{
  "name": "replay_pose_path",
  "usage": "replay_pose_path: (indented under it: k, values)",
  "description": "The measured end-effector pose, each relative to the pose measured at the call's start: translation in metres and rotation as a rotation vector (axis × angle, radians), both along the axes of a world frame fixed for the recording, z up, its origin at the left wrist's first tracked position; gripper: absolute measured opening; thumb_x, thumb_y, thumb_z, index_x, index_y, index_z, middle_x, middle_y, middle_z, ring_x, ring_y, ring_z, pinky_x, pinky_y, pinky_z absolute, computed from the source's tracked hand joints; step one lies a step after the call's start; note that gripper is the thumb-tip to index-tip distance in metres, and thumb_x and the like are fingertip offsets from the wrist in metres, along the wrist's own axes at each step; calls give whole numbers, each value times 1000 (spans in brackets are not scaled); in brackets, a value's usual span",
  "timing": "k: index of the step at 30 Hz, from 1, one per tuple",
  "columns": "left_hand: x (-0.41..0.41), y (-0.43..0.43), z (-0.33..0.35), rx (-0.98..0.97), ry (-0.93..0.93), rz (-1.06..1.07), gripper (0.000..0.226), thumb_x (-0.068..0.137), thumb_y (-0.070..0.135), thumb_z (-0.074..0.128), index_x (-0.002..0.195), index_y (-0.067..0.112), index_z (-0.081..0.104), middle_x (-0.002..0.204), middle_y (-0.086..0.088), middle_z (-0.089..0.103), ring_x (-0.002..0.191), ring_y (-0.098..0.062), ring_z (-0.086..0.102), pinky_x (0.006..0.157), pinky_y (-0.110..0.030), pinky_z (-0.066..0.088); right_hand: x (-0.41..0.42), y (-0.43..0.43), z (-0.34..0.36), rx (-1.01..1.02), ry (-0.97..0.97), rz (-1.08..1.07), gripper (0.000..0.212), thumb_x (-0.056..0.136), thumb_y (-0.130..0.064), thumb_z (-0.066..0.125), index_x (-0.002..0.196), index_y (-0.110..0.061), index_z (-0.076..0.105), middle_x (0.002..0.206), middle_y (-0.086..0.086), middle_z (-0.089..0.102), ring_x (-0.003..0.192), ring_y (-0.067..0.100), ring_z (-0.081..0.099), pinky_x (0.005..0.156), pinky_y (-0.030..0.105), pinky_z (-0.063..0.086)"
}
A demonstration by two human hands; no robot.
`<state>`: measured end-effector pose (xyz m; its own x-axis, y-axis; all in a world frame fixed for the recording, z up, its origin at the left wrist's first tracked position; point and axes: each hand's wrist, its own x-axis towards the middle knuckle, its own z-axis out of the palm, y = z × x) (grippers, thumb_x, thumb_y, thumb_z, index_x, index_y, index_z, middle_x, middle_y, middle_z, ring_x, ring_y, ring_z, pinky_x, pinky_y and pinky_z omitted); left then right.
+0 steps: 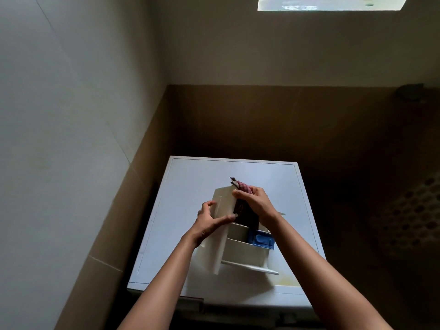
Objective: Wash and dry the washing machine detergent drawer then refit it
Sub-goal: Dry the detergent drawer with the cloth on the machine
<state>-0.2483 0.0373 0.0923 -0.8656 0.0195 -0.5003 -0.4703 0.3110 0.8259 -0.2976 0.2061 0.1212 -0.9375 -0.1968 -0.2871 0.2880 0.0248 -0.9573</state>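
the left hand (209, 221) grasps the white plastic detergent drawer (240, 250), tilted over the white washing machine top (190, 186); the right hand (256, 203) has its fingers clenched on a dark red cloth (245, 186) in one compartment. wet plastic may slip; hard wiping could dislodge the blue insert (262, 239).

Open room on machine top (190, 184) around drawer (240, 250), side wall (71, 139) close left, back wall (262, 120) behind

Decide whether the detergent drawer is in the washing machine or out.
Out. The left hand grips the drawer over the machine's top; the right hand presses cloth inside.
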Motion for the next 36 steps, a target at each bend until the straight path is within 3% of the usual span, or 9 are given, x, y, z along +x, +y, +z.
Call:
replay_pose_path:
  k: [5, 8, 11, 15, 22, 25, 28, 32, 36]
  values:
    - [7, 17, -6, -132, 105, 111, 103, 48, 86, 46, 126, 20, 47, 126, -2, 36, 122, -20, 43, 103, -35, 39, -2, -4, -7, -71, -20, -85, 14, 84, -16, 70, 86, -3, 63, 83, 16, 63, 78, 26, 62, 72, 36, 54]
    - [6, 19, -8, -117, 107, 137, 101, 54, 90, 44, 126, 18, 47, 125, -6, 53, 112, -21, 52, 91, -32, 43, 1, -8, -9, -97, -27, -119, 24, 83, -20, 72, 93, 0, 64, 86, 19, 64, 79, 29, 63, 78, 45, 55]
    - [1, 19, -15, -65, 68, 186, 90, 73, 85, 37, 130, 15, 45, 127, -9, 57, 115, -26, 54, 97, -38, 44, 10, -12, -11, -114, -68, -122, 36, 84, -28, 71, 95, 5, 63, 80, 18, 61, 72, 27, 61, 70, 43, 55]
    - [-6, 22, -13, 49, 41, 282, 63, 88, 68, 37, 121, 16, 46, 122, -8, 59, 108, -24, 57, 97, -42, 47, 33, -15, -12, 88, 26, -13, 46, 87, -49, 61, 70, -6, 58, 62, 9, 53, 58, 18, 51, 57, 29, 42]
    - [-18, 12, -26, 176, -69, 454, 115, 42, 95, 56, 122, 13, 48, 112, -14, 62, 98, -32, 64, 81, -46, 57, 97, -24, -45, 290, 81, 247, 50, 96, -49, 44, 56, -20, 37, 54, -4, 29, 49, 9, 25, 50, 30, 17]
    - [-13, 13, -23, 251, -67, 459, 108, 47, 72, 79, 122, 1, 49, 113, -23, 61, 80, -22, 59, 55, -28, 53, 97, -24, -43, 317, 105, 260, 47, 97, -41, 47, 57, -18, 42, 54, -1, 35, 50, 10, 34, 50, 28, 23]
    - [-12, 13, -35, 271, -84, 476, 101, 48, 61, 83, 121, 2, 48, 104, -16, 63, 79, -22, 57, 71, -35, 54, 87, -21, -37, 356, 144, 253, 38, 92, -38, 52, 63, -14, 49, 57, -1, 41, 53, 11, 39, 53, 28, 30]
    - [-8, 22, -39, 320, -64, 509, 52, 71, 41, 78, 98, 10, 47, 72, -2, 58, 62, -18, 61, 54, -25, 49, 80, -19, -31, 488, 231, 272, 20, 80, -26, 67, 70, -18, 51, 60, -5, 48, 55, 6, 40, 53, 25, 31]
    - [-8, 25, -41, 392, -27, 468, 59, 54, 59, 72, 80, 13, 45, 56, 3, 47, 49, -14, 52, 53, -25, 43, 87, -24, -33, 621, 296, 259, 25, 68, -26, 67, 88, -17, 55, 75, 2, 61, 64, 15, 50, 56, 27, 35]
